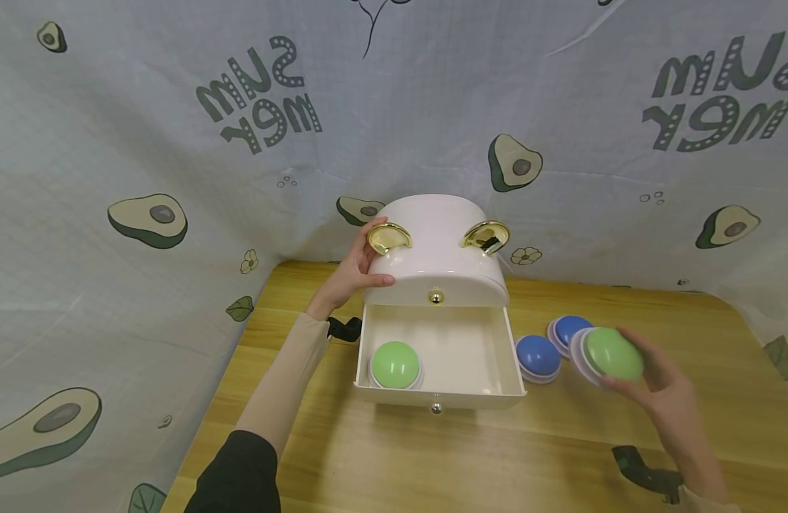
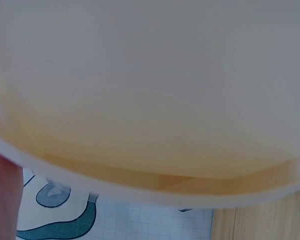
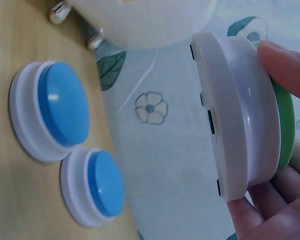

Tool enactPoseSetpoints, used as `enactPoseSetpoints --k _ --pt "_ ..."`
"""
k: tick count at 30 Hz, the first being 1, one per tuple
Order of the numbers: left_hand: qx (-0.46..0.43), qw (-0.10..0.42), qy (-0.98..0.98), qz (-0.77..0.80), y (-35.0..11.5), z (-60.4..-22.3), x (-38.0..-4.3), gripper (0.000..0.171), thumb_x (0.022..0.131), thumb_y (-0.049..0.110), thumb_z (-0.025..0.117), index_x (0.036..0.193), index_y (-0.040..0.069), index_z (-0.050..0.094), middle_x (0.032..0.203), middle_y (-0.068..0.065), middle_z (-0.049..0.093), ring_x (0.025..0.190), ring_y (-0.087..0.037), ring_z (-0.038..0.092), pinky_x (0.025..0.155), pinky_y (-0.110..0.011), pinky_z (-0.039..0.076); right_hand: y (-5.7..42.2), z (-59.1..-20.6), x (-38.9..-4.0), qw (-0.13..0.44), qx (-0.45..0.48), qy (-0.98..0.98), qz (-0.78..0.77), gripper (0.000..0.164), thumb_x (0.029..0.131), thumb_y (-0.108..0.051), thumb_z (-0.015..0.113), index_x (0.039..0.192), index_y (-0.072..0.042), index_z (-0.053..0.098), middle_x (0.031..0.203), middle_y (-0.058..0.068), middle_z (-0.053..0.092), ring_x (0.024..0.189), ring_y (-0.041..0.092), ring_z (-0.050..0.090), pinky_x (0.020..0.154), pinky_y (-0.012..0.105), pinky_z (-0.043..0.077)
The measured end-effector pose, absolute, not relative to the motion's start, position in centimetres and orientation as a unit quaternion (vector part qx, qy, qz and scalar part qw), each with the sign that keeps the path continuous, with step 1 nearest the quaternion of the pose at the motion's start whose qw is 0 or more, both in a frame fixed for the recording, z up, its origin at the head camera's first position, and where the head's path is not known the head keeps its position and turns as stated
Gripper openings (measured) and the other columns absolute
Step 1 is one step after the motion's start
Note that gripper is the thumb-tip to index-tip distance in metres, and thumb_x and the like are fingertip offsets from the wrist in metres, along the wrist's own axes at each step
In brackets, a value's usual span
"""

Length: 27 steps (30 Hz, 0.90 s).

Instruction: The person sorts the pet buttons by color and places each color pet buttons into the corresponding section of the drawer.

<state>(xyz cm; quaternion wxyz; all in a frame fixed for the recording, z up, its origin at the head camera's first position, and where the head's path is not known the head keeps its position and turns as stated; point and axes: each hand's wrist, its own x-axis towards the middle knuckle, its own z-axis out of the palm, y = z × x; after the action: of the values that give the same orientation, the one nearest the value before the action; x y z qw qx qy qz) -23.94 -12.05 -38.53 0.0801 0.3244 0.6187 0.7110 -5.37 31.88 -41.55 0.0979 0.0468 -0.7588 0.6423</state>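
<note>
A white storage box (image 1: 432, 246) with gold ears stands on the table, its lower drawer (image 1: 471, 349) pulled out. One green push button (image 1: 395, 365) with a white base lies in the drawer's front left. My left hand (image 1: 352, 274) grips the box's left side around the ear; in the left wrist view the white box wall (image 2: 150, 100) fills most of the picture. To the right of the drawer my right hand (image 1: 666, 388) holds a second green push button (image 3: 255, 115) off the table, tilted, thumb and fingers around its rim. Black pads show on its underside.
Two blue push buttons (image 1: 538, 356) (image 3: 64, 107) with white bases sit side by side on the wooden table (image 1: 394, 463), just right of the drawer. A pale cloth (image 1: 432, 107) printed with avocados hangs behind the table and along its left.
</note>
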Motion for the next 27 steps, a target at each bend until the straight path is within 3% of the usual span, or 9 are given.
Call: enactPoseSetpoints --k 5,13,27 --pt "0.324 0.083 0.613 0.716 -12.1 -38.6 -24.0 0.113 0.065 0.037 0.087 0.149 0.012 0.014 0.151 -0.012 0.02 0.139 -0.016 0.021 0.112 -0.032 0.016 30.8 -40.1 -5.4 0.098 0.069 -0.739 0.662 0.076 0.078 0.026 0.059 0.145 -0.003 0.038 0.145 0.0 0.042 0.132 0.006 0.032 0.105 0.012 0.018" --pt "0.323 0.083 0.617 0.713 -12.1 -38.6 -23.9 0.115 0.064 0.039 0.086 0.15 0.013 0.013 0.15 -0.013 0.022 0.139 -0.016 0.022 0.112 -0.032 0.016 29.7 -38.6 -5.5 0.1 0.084 -0.734 0.666 0.076 0.077 0.027 0.058 0.145 -0.001 0.037 0.145 0.0 0.042 0.134 0.008 0.031 0.106 0.013 0.016" --pt "0.32 0.082 0.614 0.717 -12.1 -38.5 -23.8 0.114 0.065 0.037 0.087 0.15 0.011 0.014 0.15 -0.013 0.022 0.138 -0.017 0.023 0.112 -0.032 0.017 27.2 -36.6 -5.6 0.093 0.135 -0.722 0.673 0.078 0.072 0.032 0.058 0.142 0.006 0.038 0.142 0.003 0.046 0.131 0.009 0.037 0.104 0.014 0.024"
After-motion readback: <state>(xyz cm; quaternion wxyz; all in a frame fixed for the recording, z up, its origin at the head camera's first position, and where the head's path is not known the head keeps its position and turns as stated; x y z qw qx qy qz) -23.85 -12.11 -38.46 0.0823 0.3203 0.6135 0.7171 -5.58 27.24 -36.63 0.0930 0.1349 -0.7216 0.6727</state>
